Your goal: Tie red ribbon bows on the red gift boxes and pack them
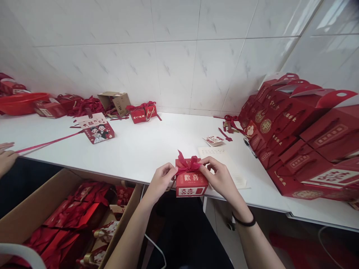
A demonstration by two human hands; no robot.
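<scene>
A small red gift box [192,179] with gold and white lettering sits at the table's front edge, its front jutting slightly past it. A dark pink ribbon [188,164] is tied in a bow on top. My left hand [163,178] pinches the ribbon at the bow's left side. On the other side, my right hand [215,175] is closed on the bow's right part between thumb and fingers. A dark band circles my right wrist. Paper sheets [235,168] lie just beyond that hand, with a printed card [213,140] further back.
Red gift boxes [283,130] are stacked at the right, near a pen [250,148]. An open carton [134,200] of red boxes stands below left. Another person's hand [7,158] is at the far left, by a stretched ribbon [50,142]. A red basin [24,104] stands behind.
</scene>
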